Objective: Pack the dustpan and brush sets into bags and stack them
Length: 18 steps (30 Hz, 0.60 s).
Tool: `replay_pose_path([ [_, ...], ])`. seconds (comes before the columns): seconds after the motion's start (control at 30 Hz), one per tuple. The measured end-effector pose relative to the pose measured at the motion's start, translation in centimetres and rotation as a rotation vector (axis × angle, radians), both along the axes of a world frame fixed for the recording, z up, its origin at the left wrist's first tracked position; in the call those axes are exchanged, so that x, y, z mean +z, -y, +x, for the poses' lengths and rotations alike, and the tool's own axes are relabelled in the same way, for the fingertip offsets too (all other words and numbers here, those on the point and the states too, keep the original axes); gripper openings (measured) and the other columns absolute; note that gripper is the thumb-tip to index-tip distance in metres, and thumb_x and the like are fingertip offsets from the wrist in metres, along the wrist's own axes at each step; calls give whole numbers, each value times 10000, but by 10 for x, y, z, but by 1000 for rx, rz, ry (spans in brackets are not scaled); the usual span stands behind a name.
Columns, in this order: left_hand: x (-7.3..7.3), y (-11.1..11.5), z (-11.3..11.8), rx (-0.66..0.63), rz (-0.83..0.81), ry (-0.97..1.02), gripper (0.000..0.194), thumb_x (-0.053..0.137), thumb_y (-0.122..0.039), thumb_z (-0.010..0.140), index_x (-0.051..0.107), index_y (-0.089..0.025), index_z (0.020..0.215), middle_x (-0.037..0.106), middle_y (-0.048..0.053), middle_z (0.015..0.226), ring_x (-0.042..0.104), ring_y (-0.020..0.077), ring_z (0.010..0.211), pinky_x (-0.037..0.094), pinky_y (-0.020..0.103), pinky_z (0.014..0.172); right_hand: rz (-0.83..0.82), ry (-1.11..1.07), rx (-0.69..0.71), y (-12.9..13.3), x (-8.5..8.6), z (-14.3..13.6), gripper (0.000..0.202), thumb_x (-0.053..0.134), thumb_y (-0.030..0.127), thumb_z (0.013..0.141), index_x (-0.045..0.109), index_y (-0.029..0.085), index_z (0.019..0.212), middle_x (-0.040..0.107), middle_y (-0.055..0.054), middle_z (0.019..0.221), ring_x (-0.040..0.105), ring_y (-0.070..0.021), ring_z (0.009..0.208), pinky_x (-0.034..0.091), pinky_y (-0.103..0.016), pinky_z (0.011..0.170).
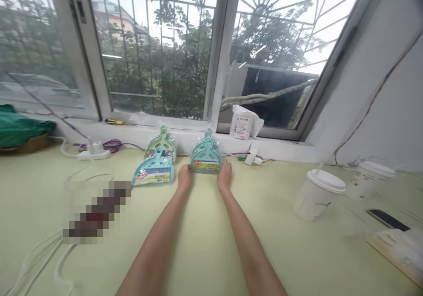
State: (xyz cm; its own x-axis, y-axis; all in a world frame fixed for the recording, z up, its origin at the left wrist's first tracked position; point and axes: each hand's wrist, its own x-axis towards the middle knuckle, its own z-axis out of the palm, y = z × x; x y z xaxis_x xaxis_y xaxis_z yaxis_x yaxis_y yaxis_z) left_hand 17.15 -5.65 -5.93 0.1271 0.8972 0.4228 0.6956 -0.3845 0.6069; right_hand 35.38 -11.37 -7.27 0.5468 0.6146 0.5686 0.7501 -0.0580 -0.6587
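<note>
A teal dustpan and brush set in clear wrapping stands near the window wall, with more wrapped sets right behind it. My left hand grips its left edge and my right hand its right edge, both with arms stretched forward. The fingers curl partly behind the pack, so their tips are hidden. Left of my left hand is a light blue dustpan set, with a greener wrapped dustpan set behind it.
Two white lidded cups and a dark phone are at the right. A power strip with cables lies at the left, near a green bag. A white packet stands on the window sill. A blurred-out patch covers something at the left.
</note>
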Motion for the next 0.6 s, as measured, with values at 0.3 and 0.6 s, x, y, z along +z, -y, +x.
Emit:
replay_pose_path([
  [0.3,-6,-63,26,-36,37,165,584,405,-125,874,346,-274,1435,560,117,1140,588,255,993,443,337,848,-215,157,-35,-60,0,13,797,204,-33,778,26,203,1518,157,-112,1580,106,-238,1464,209,-597,1107],
  [0.6,-17,-74,37,-89,-9,220,564,455,-167,869,348,-167,1423,507,180,1235,471,291,1187,381,407,995,-155,165,-56,-61,-2,18,699,232,116,871,-35,172,1514,159,-156,1570,141,-278,1454,233,-616,1081],
])
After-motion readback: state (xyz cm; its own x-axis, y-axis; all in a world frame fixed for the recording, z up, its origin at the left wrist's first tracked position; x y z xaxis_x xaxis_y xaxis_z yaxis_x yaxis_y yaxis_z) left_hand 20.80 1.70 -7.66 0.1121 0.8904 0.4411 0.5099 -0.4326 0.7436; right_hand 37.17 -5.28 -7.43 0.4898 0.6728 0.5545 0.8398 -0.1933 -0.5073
